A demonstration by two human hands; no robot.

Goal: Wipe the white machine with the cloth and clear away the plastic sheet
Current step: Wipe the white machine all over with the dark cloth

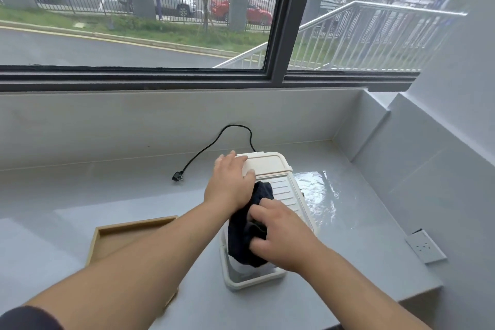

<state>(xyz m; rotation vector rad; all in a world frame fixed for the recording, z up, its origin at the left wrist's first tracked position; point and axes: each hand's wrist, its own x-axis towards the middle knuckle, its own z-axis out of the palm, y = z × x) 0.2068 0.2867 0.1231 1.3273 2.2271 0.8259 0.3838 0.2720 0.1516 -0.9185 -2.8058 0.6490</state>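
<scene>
Best done pressing the dark cloth [249,228], bunched under the right hand [281,233], along the white machine [278,166] mid-counter, left hand [230,182] flat and open steadying it, plastic sheet [316,190] just beside toward the counter's right edge.

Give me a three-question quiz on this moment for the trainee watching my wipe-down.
1. True or false: the black power cord's plug is pushed into the grey wall socket.
2. Which hand presses the dark blue cloth on the white ribbed machine? A) left hand B) right hand
3. Fill in: the clear plastic sheet lies on the grey counter to the ___ of the machine.

Key:
1. False; the plug lies loose on the counter.
2. B; the right hand is on the cloth, while the left hand rests flat on the machine's top.
3. Right.
</scene>
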